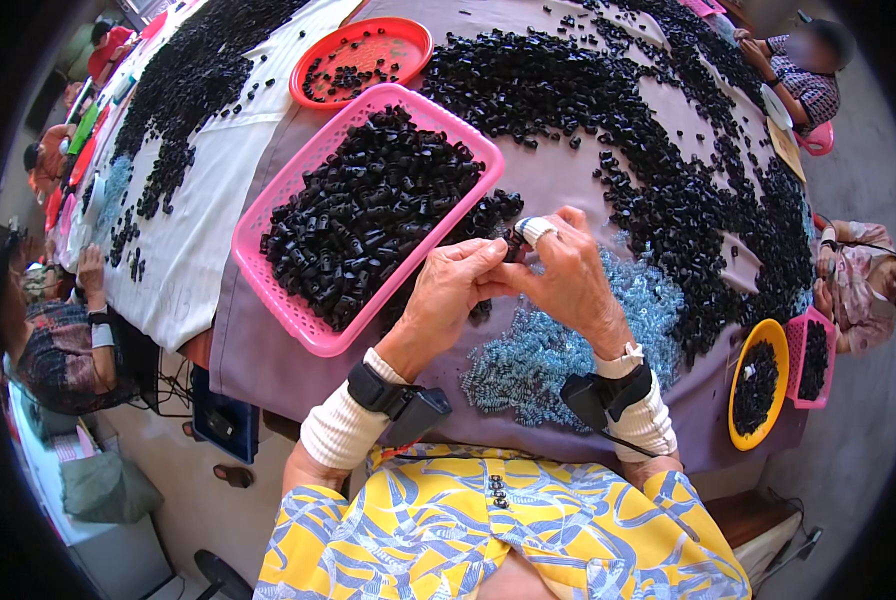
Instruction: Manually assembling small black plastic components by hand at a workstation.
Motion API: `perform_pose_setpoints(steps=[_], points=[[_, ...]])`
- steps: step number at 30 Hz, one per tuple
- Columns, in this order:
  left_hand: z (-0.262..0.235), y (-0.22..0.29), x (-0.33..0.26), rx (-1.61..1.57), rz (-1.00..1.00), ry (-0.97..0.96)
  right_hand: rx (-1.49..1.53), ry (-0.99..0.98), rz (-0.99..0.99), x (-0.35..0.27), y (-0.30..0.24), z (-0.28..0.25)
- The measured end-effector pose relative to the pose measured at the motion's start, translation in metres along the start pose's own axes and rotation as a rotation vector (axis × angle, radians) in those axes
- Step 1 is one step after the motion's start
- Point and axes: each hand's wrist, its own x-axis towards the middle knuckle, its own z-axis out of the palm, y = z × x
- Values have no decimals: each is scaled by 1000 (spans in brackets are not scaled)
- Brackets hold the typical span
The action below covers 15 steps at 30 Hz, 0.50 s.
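My left hand and my right hand meet above the table, beside the pink basket. Between their fingertips is a small black plastic part, mostly covered by the fingers. Both hands are closed around it, and white tape wraps a finger of the right one. Many similar black parts fill the pink basket on the left. Below my right hand spreads a heap of tiny light-blue springs. More black parts lie loose between the basket and my hands.
Loose black parts cover much of the far table. A red tray stands behind the basket. At right are a yellow tray and a smaller pink basket. Other people sit around the table, including one at left.
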Motion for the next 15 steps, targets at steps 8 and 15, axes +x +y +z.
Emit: perform_pose_setpoints(steps=[8,15], points=[[3,-1,-1,27,57,45,-41,-13,15,0,-6,-2],[-3,-3,0,90,43,36,-48,-27,21,-2,-6,0]])
